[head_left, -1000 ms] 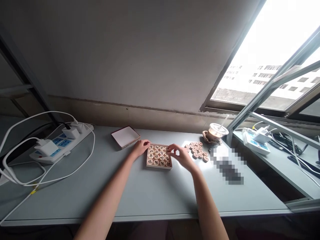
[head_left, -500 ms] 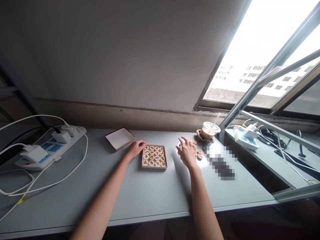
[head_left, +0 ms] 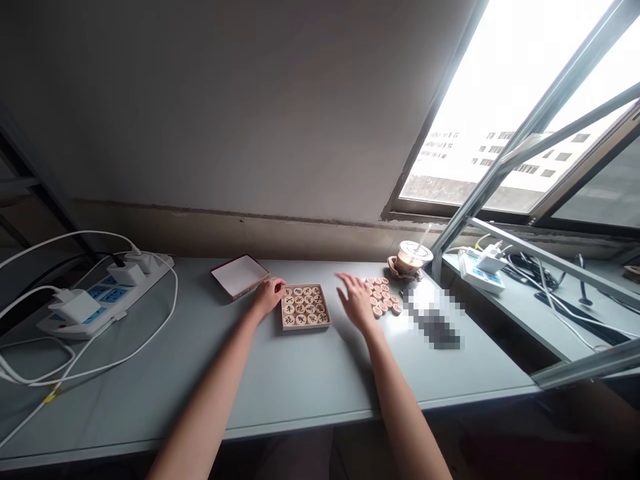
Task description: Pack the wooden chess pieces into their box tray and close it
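Note:
A shallow box (head_left: 307, 327) holds rows of round wooden Chinese chess pieces (head_left: 301, 309) with dark characters facing up. At the box's upper left corner, my left hand (head_left: 269, 296) has its fingers curled against the edge. My right hand (head_left: 356, 301) hovers over the desk between the box and a cluster of loose Chinese chess pieces (head_left: 378, 300) with reddish characters. Its fingers are spread, and nothing shows in them; part of the cluster lies behind the hand. The box lid (head_left: 240, 273), white inside with a dark red rim, rests behind my left hand.
A lidded drink cup (head_left: 414, 257) with a straw stands in a carton holder (head_left: 397, 269) behind the loose pieces. Right of them is a pixelated patch. A power strip (head_left: 113, 297) with white cables lies at left. Another power strip (head_left: 481, 270) sits beyond the metal frame (head_left: 493, 170).
My right hand has moved left, off the loose red-character pieces toward the box, uncovering more of them. My left hand stays at the box corner. The camera view has shifted slightly.

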Demonstrator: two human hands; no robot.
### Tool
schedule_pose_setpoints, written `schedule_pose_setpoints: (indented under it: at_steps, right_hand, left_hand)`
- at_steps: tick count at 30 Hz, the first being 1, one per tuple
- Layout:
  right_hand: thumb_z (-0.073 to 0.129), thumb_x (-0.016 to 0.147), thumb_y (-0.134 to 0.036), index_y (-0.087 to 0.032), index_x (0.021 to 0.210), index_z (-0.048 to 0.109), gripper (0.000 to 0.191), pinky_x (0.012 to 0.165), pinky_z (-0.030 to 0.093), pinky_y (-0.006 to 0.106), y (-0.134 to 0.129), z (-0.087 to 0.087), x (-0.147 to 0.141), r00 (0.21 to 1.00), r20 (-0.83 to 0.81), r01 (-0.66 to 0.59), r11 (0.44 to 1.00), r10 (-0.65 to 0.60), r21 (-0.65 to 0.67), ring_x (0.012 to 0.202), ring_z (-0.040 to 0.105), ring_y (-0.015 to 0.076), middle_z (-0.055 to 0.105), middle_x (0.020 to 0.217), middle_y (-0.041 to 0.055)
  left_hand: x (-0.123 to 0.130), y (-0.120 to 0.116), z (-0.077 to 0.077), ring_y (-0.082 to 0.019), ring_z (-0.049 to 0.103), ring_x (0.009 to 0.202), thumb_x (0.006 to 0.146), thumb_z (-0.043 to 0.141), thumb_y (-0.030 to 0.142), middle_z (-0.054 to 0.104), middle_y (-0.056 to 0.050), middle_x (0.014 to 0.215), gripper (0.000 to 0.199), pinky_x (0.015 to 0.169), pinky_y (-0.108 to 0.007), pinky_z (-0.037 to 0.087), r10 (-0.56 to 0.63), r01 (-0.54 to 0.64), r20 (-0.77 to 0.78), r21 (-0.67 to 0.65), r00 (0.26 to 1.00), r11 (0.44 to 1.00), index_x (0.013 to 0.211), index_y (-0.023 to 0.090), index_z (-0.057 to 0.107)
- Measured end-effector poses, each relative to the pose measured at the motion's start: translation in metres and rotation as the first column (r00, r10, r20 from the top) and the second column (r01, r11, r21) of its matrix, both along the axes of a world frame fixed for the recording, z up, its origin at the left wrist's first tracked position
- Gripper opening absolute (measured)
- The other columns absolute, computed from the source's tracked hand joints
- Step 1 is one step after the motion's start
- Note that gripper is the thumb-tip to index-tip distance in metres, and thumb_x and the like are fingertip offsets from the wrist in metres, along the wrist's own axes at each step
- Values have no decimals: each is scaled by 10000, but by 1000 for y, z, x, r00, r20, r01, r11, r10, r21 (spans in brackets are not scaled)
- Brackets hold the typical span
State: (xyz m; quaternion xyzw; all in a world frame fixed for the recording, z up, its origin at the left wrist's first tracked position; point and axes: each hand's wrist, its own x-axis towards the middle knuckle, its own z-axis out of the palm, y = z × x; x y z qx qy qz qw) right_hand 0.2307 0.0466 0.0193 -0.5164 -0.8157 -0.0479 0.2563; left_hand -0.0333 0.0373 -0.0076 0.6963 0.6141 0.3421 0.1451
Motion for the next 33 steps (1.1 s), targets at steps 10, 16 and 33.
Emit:
schedule_pose_setpoints:
  at_steps: [10, 16, 33]
  right_hand:
    - [404, 921, -286, -198, 1000, 621, 247, 942, 307, 434, -16, 0, -58, 997, 56, 46, 998, -44, -35, 1059, 488, 240, 577, 1162, 91]
    - [425, 913, -298, -169, 942, 604, 222, 874, 347, 387, -8, -1, -49, 995, 89, 48, 995, -40, -86, 934, 522, 216, 585, 1044, 101]
    - [470, 876, -264, -208, 841, 590, 137, 901, 307, 358, -5, -9, -45, 948, -318, -47, 992, 6, -119, 889, 525, 183, 630, 909, 28]
  left_hand:
    - [-4, 0, 5, -162, 586, 790, 781, 463, 168, 661, -46, 844, 175, 704, -237, 411, 60, -60, -7, 12, 998, 998, 809, 166, 635]
    - [5, 3, 4, -141, 576, 684, 755, 485, 217, 653, -27, 731, 161, 613, -215, 400, -31, 48, 145, -112, 989, 993, 772, 154, 632]
    - [6, -2, 5, -156, 594, 716, 780, 465, 295, 676, -37, 801, 218, 673, -233, 431, -65, 77, 111, -106, 992, 991, 816, 168, 638]
